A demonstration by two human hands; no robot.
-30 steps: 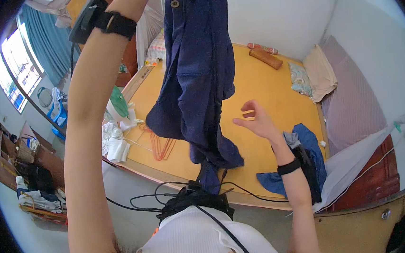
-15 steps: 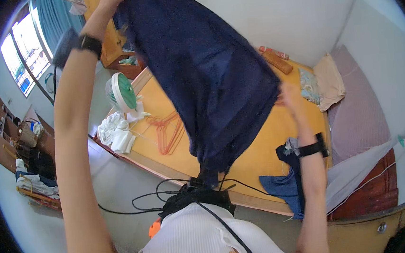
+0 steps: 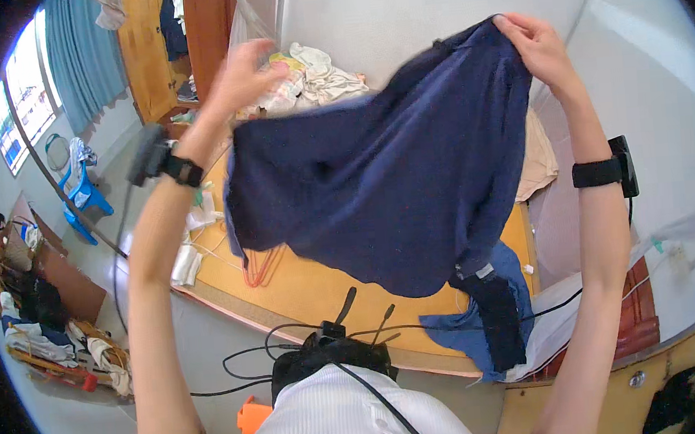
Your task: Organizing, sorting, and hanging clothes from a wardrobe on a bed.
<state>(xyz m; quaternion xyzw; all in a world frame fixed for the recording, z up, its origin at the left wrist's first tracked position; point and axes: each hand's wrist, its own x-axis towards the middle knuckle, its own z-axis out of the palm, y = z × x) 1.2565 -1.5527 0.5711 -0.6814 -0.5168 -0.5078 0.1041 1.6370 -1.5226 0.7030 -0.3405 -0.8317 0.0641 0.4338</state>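
A dark navy garment [image 3: 385, 181] hangs spread out in front of me, above the bed. My right hand [image 3: 536, 43] pinches its upper right corner between thumb and fingers. Beyond the garment's upper left corner is my left hand [image 3: 248, 76], a little blurred, its fingers apart and no cloth visible in it. Some of the orange clothes hangers [image 3: 266, 266] show under the garment's lower left edge; the rest is hidden. Blue clothing [image 3: 508, 286] with a dark navy part lies on the bed at the right, below the hanging cloth.
The bed [image 3: 357, 339] has a yellow surface and a wooden edge. Piled clothes [image 3: 324, 76] lie at the far side. Black cables [image 3: 248, 355] run from my waist. A blue chair [image 3: 85, 197] stands at the left, and a wooden cabinet [image 3: 574, 403] at the lower right.
My left hand has let go of the garment's top and come lower. My right hand has risen, now holding a corner up. The garment has swung from hanging lengthwise to spreading sideways.
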